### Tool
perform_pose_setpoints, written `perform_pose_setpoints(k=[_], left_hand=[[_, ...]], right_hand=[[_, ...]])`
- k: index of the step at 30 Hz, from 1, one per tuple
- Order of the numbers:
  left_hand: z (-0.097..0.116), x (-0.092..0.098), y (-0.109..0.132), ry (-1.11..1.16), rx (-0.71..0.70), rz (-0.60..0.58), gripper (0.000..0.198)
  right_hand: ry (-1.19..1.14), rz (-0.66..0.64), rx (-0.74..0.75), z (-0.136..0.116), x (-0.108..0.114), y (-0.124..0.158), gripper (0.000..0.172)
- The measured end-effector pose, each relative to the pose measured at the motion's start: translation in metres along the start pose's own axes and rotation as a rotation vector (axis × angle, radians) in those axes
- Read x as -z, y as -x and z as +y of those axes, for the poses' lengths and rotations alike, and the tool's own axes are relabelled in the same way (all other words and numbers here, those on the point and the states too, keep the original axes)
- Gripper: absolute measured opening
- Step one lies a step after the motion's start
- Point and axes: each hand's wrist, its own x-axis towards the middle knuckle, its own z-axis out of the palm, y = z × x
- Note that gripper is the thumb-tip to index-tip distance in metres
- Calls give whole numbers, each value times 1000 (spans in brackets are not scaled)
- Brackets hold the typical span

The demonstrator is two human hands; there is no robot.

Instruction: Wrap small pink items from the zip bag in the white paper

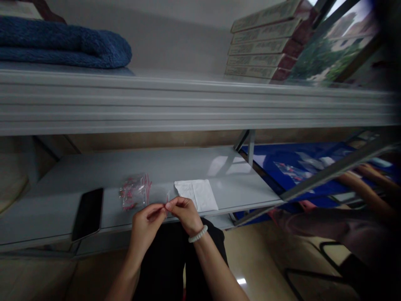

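My left hand [148,221] and my right hand [184,213] meet at the fingertips over the front edge of the grey shelf. Both pinch a small clear plastic bag [168,195] with a red streak; most of it is hidden by the fingers. Left of my hands lies a pile of clear zip bags [136,192] with red edges and small red pieces. A white packet [200,194] lies flat just beyond my right hand, which has a pale bead bracelet [198,234] at its wrist.
A black phone [88,213] lies at the shelf's left front. Above, an upper shelf [188,100] carries a folded blue towel [62,44] and stacked boxes [263,46]. To the right, another person's arms [366,190] are over a blue surface [269,163] with plastic bags.
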Motion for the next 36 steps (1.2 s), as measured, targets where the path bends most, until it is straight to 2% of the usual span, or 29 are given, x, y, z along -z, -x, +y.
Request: perform_pose_setpoints(k=[2,5,8,10,13,16,21,27,29,31,36], left_hand=[[2,1,1,-35,-23,10,17],[8,5,-1,-210,-135,-33,14],[10,8,-4,-371,-214,-89,19],[9,8,-6,-384,-218,-107,21],[6,3,-4,-241,-174,-104,24],[0,-5,0,-57,-108,-33,23],[-14,-18,5,135,-34,114,19],[-14,-23,5,281,16,148,22],[-9,-21,5,231,8,102,25],[-5,-18,4,90,-26,63,25],[-5,-7,5,-257,-144,89,22]], right_hand=[[8,-4,7,-2,-3,2,24],[68,-1,20,-7,-7,5,24],[124,-82,16,-10,-8,6,29],[122,-143,13,-10,-7,6,32],[84,-206,2,-8,-5,8,33],[43,-235,-6,-6,-5,10,32],[10,-209,-6,-7,-8,13,29],[24,-187,-25,-11,-11,14,28],[48,-149,-1,-11,-10,15,25],[116,-93,41,-11,-9,15,20],[465,80,234,-17,-3,17,18]])
